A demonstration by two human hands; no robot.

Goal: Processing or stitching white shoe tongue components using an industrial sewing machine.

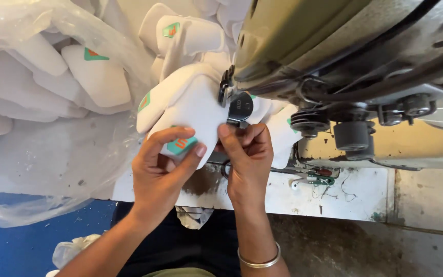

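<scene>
Right now both hands, left hand (161,172) and right hand (248,159), pinch a white padded piece (193,105) with a teal-orange label (180,145) under the sewing machine (344,51); clear plastic bag (42,118) lies left.

Worn white worktable (355,197), sewing machine (365,61) on it, white padded pieces (96,77) piled alongside

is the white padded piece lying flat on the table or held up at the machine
Held up. The left hand and right hand grip the white padded piece against the sewing machine head, above the table.
</scene>
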